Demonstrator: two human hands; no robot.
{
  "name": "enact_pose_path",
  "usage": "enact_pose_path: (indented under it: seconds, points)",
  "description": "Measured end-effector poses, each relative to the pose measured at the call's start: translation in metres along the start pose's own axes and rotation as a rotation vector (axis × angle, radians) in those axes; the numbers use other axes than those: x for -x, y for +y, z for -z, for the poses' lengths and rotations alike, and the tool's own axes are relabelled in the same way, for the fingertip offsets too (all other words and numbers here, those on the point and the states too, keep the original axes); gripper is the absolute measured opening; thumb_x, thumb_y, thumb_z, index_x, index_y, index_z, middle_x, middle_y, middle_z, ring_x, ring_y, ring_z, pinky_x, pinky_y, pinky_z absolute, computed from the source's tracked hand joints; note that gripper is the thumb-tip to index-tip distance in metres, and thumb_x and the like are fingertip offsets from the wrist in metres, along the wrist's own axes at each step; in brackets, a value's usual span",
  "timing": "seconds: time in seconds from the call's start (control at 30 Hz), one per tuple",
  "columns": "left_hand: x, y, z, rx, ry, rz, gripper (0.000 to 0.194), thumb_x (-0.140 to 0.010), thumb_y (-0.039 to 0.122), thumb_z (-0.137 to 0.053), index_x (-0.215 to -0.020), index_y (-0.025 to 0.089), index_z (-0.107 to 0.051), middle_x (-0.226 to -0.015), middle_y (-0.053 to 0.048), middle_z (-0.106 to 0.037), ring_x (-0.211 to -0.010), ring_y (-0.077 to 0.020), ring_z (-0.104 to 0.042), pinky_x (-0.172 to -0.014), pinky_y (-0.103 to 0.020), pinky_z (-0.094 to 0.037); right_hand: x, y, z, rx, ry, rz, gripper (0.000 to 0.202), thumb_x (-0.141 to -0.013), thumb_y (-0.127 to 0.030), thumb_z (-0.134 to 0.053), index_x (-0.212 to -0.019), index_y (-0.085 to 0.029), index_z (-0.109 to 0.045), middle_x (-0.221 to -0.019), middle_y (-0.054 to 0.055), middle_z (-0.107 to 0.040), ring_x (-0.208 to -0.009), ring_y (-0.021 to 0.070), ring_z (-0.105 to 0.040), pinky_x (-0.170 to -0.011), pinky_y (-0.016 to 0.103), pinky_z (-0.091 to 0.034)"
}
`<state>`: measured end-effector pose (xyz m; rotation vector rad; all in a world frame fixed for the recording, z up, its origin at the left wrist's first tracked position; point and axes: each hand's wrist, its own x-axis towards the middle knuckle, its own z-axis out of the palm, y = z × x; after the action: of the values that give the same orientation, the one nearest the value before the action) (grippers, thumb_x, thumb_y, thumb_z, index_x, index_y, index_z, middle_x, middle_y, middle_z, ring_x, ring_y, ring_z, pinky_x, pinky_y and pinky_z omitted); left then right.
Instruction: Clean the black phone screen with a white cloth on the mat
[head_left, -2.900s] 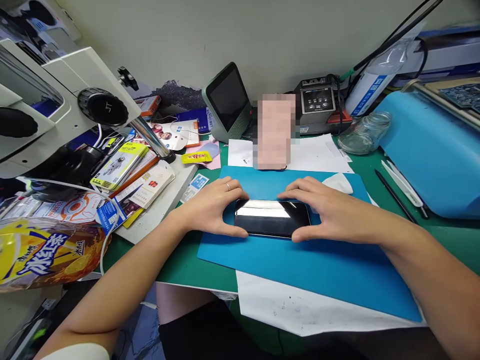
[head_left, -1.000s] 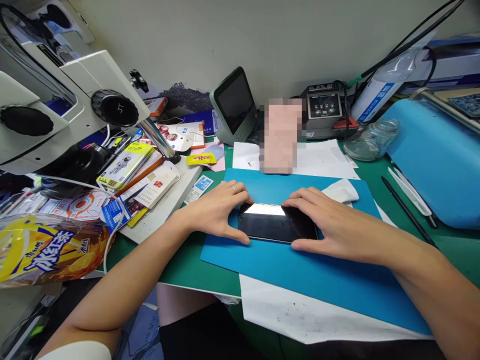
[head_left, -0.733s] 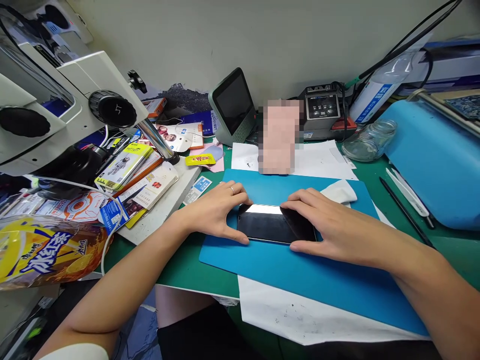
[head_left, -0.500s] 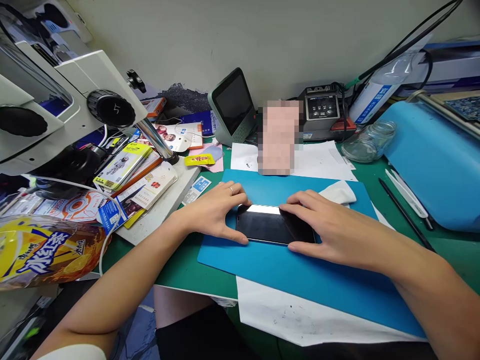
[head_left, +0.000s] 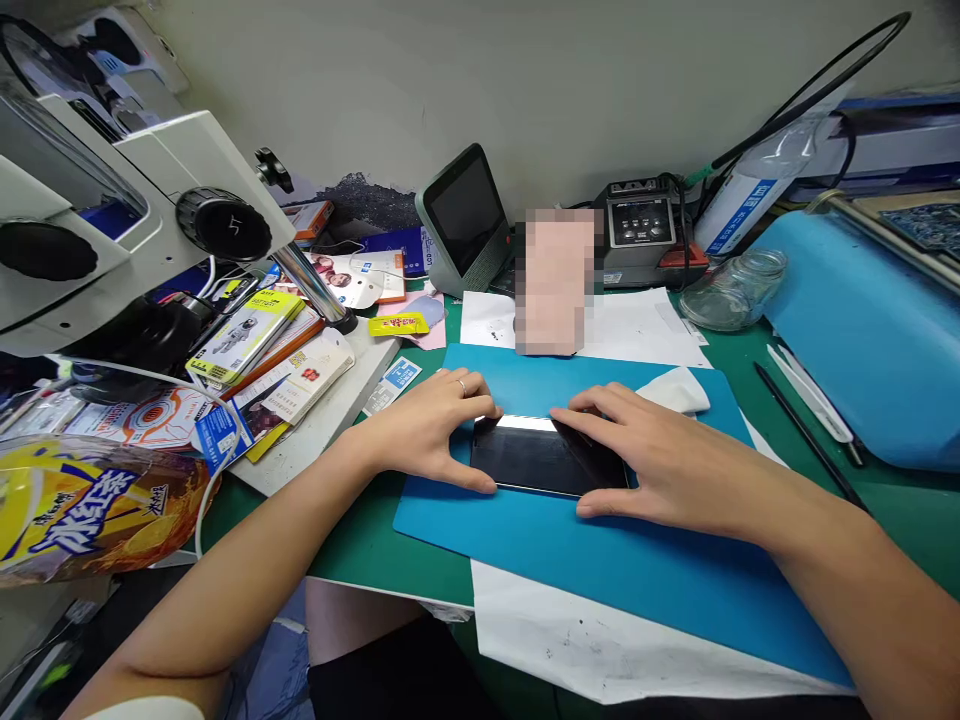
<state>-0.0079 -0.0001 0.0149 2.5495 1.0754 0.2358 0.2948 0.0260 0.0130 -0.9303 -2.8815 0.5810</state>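
A dark smartphone (head_left: pixel 536 460) lies with its glossy black face up and its long side across the blue mat (head_left: pixel 540 525). My left hand (head_left: pixel 427 425), with a ring on one finger, grips its left end, thumb on the near edge and fingers at the far edge. On the other end, my right hand (head_left: pixel 656 465) holds the phone between the thumb at the near edge and the fingers at the far edge. A bright reflection runs along the far side of the glass. Behind my right hand rests a crumpled white cloth (head_left: pixel 679 388).
To the left stand a microscope (head_left: pixel 202 180), several boxes and a drink bottle (head_left: pixel 90 510). At the back are a small display (head_left: pixel 465 215), a blurred-out pink object (head_left: pixel 555 285) and a soldering station (head_left: pixel 641 230). A glass jar (head_left: pixel 735 290), white tweezers (head_left: pixel 810 395) and a blue case (head_left: pixel 862 340) lie right.
My right index finger has shifted slightly left along the phone's far edge. Both hands keep their hold on the phone, and the view has tilted up a little.
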Motion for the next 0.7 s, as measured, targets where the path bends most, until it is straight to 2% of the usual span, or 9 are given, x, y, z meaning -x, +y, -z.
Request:
enact_pose_path:
  seconds: [0.13, 0.33, 0.7]
  points:
    - [0.0, 0.0, -0.0002, 0.005, 0.01, -0.004, 0.064, -0.074, 0.069, -0.076, -0.115, 0.02, -0.066, -0.107, -0.007, -0.057, -0.098, -0.0264, -0.055, -0.089, -0.038, -0.04, -0.001, 0.0007, -0.0039, 0.038, 0.018, 0.056, 0.085, -0.082, -0.074, -0.061, -0.152, -0.028, -0.047, -0.137, 0.015, -0.056, -0.118, 0.0364, -0.057, -0.084, 0.048, -0.054]
    - [-0.0001, -0.0004, -0.0006, 0.016, 0.015, -0.002, 0.062, -0.075, 0.066, -0.077, -0.115, 0.02, -0.066, -0.107, -0.007, -0.056, -0.098, -0.0253, -0.055, -0.088, -0.037, -0.04, -0.0005, -0.0002, -0.0064, 0.041, 0.047, 0.075, 0.072, -0.088, -0.067, -0.059, -0.149, -0.031, -0.051, -0.139, 0.014, -0.056, -0.12, 0.0357, -0.055, -0.088, 0.05, -0.053]
    - [-0.0002, 0.0, -0.0028, 0.011, 0.024, -0.004, 0.059, -0.075, 0.065, -0.077, -0.112, 0.021, -0.066, -0.106, -0.007, -0.058, -0.097, -0.0254, -0.056, -0.087, -0.037, -0.042, -0.0005, -0.0035, -0.0061, -0.016, 0.055, 0.073, 0.066, -0.088, -0.059, -0.062, -0.147, -0.03, -0.054, -0.138, 0.012, -0.058, -0.12, 0.034, -0.056, -0.087, 0.048, -0.054]
